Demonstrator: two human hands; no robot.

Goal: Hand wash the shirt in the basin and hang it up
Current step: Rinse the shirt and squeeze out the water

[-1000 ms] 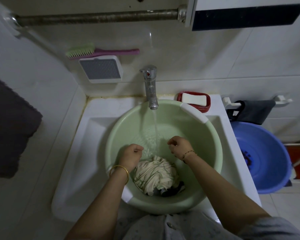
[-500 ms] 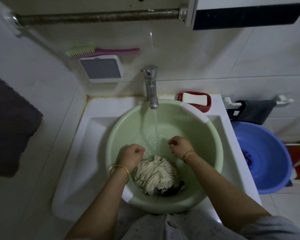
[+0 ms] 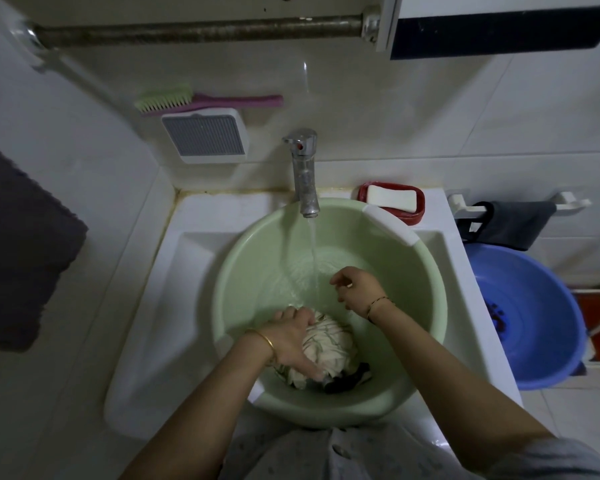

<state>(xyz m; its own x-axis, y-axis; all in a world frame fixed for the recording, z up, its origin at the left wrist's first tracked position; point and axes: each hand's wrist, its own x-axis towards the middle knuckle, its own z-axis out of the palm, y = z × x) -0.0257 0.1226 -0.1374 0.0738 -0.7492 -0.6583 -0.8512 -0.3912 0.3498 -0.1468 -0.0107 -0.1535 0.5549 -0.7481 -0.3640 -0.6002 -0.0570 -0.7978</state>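
A cream striped shirt (image 3: 331, 342) lies bunched in a wet ball at the near side of the green basin (image 3: 426, 271), which sits in the white sink (image 3: 201, 244). My left hand (image 3: 291, 337) lies over the bundle's left side, its fingers and thumb curled round the cloth. Above and to the right of the bundle, my right hand (image 3: 359, 289) hovers beside the water stream, fingers loosely bent and holding nothing. Water runs from the chrome tap (image 3: 305, 174) into the basin.
A white soap bar in a red dish (image 3: 392, 199) sits behind the basin. On the floor to the right stands a blue basin (image 3: 527, 317), under a dark cloth on a white rack (image 3: 510, 223). A metal rail (image 3: 201, 29) runs overhead. A dark towel (image 3: 18, 251) hangs at the left.
My left hand dropped from a raised fist onto the shirt and took hold of it. My right hand loosened from a fist and shifted slightly right.
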